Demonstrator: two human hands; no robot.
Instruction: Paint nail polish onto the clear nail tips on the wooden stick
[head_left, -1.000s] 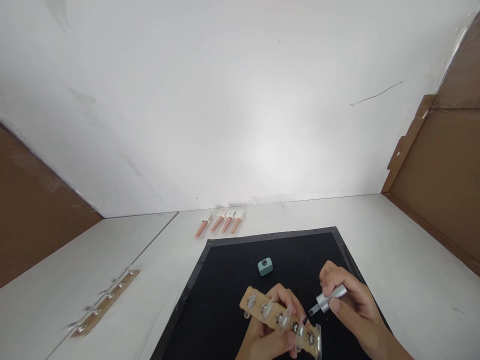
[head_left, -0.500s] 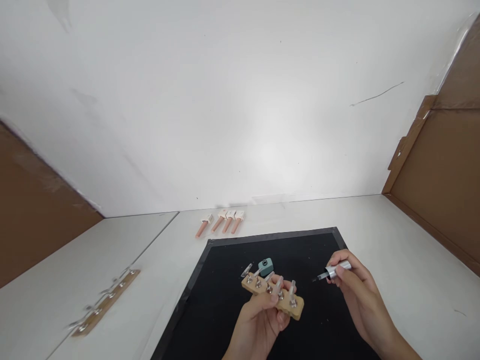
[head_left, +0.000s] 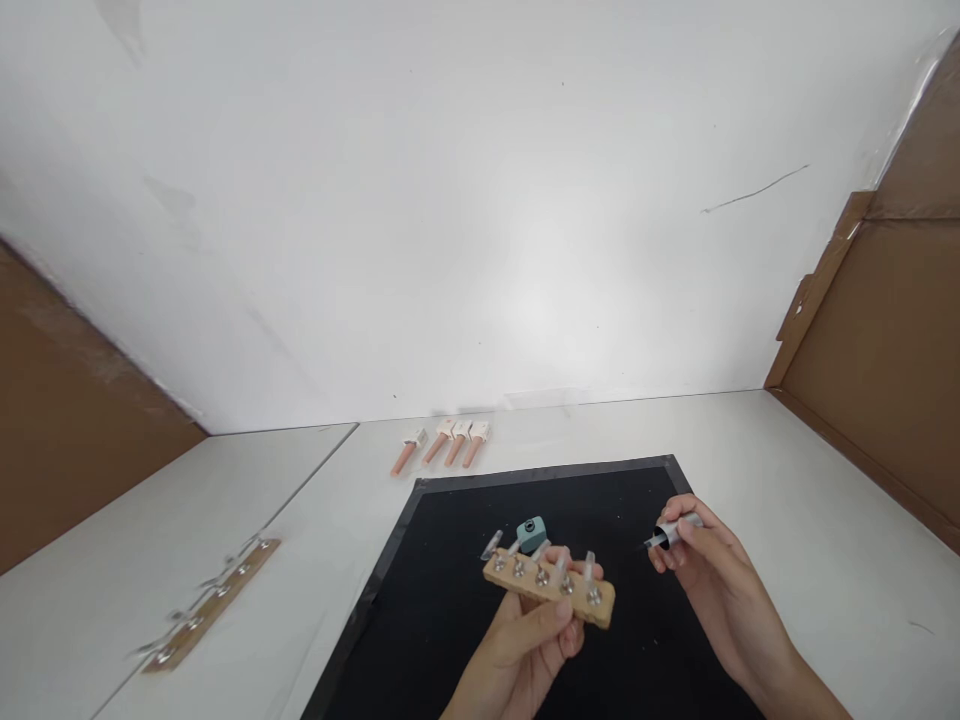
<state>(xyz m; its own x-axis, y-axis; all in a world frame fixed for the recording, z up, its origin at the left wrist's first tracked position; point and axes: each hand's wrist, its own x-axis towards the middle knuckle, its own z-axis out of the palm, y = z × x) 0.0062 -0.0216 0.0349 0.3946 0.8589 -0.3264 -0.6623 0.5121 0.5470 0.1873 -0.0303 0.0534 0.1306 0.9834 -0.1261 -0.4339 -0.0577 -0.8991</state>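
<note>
The left hand [head_left: 529,640] grips a wooden nail-tip stand [head_left: 553,590], its clear tips [head_left: 590,566] upward, while the right hand [head_left: 721,578], well apart, pinches a silver-capped polish brush [head_left: 680,531] pointing toward it. Just beyond the left hand stands an uncapped teal bottle [head_left: 532,537], which a careless swing of the stand could topple; an overloaded brush could drip onto the black mat [head_left: 600,500] between the hands.

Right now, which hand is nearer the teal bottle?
Left. The left hand is just this side of the teal bottle; the right hand is farther off, to its right.
</note>
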